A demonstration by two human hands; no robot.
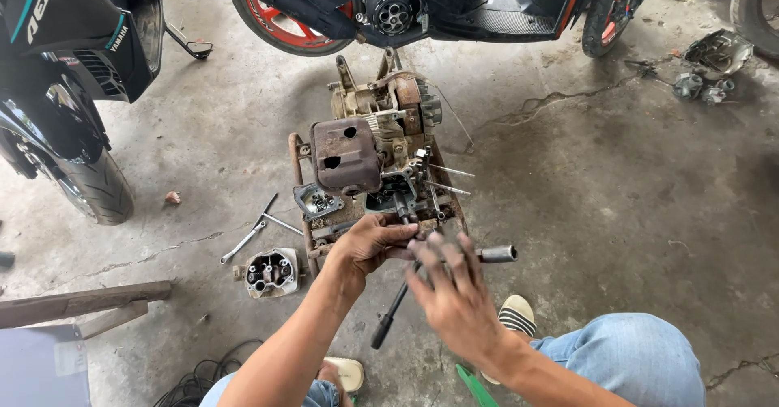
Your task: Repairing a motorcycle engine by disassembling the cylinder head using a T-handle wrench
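Head view, cracked concrete floor [617, 196], scooters parked far, rusty small engine [373, 159] at centre, my left hand [369, 245] gripping a socket wrench [406, 281] at its near edge, my right hand [454, 289] open, fingers spread over the handle.

This is a motorcycle repair workshop. Scooters stand parked on a stained, cracked concrete floor [617, 204], one with a red-rimmed wheel [280, 17]. A rusty small engine [369, 155] sits stripped open, with a cylinder head [272, 271], wrenches [251, 236] and loose parts [710, 70] scattered about.
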